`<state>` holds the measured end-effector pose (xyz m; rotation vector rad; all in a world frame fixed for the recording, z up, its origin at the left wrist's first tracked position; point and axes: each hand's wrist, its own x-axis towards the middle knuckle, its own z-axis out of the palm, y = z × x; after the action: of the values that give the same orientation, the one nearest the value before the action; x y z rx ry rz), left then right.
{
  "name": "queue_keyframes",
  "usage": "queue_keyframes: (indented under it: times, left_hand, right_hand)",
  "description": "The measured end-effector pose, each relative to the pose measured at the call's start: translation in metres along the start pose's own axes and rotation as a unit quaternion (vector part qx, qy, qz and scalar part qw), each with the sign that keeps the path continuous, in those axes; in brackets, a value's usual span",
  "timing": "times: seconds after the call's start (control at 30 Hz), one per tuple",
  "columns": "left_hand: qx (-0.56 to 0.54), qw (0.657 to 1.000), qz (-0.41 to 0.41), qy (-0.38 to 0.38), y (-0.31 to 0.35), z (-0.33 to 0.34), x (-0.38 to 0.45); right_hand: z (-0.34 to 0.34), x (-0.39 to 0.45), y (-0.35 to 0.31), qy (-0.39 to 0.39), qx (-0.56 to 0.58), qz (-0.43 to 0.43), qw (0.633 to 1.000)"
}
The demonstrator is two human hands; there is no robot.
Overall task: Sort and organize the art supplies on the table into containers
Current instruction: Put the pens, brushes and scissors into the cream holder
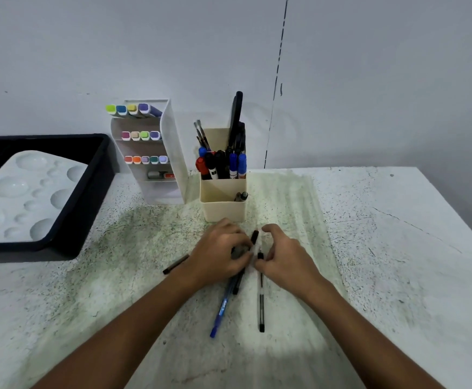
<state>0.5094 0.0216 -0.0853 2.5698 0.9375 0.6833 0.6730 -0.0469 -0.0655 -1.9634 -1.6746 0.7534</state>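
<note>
Both forearms reaching forward, left hand and right hand close together — fingers curled, palms down

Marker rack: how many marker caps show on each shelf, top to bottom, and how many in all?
White marker rack, by shelf:
Top shelf: 4
Second shelf: 4
Third shelf: 5
Bottom shelf: 1 plainly visible, lying sideways; the rack wall may hide more
Total: 14
</note>
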Motion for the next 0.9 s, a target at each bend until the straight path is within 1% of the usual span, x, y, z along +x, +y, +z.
queue_keyframes:
  times: [0.2,0.27,0.37,0.47,0.57,0.67,0.8,0.9]
  left_hand:
    - [-0.013,0.997,-0.07,0.014,0.016,0.007,0.015]
    - [-0.047,0.993,-0.106,0.034,0.022,0.007,0.016]
    - [-0.092,0.979,-0.173,0.058,0.026,0.007,0.019]
    - [-0.125,0.971,-0.195,0.06,0.03,0.003,0.021]
    - [-0.162,0.968,-0.185,0.052,0.037,-0.004,0.022]
    - [-0.209,0.966,-0.148,0.027,0.045,-0.012,0.021]
    - [-0.278,0.956,-0.092,0.0,0.063,-0.035,0.016]
    - [-0.316,0.947,-0.057,0.018,0.074,-0.065,0.013]
  right_hand:
    - [-0.004,-0.001,0.0,0.032,-0.063,-0.016,0.997]
    - [-0.005,-0.003,0.001,0.043,-0.078,-0.023,0.996]
    - [-0.002,-0.008,0.002,0.055,-0.071,-0.036,0.995]
    - [0.0,-0.009,0.004,0.059,-0.073,-0.035,0.995]
    - [-0.003,-0.006,0.006,0.045,-0.072,-0.016,0.996]
    - [-0.011,-0.002,0.008,0.037,-0.036,0.004,0.999]
    - [-0.037,0.008,0.004,0.044,0.114,0.047,0.991]
    - [-0.063,0.012,-0.012,0.075,0.186,0.013,0.98]
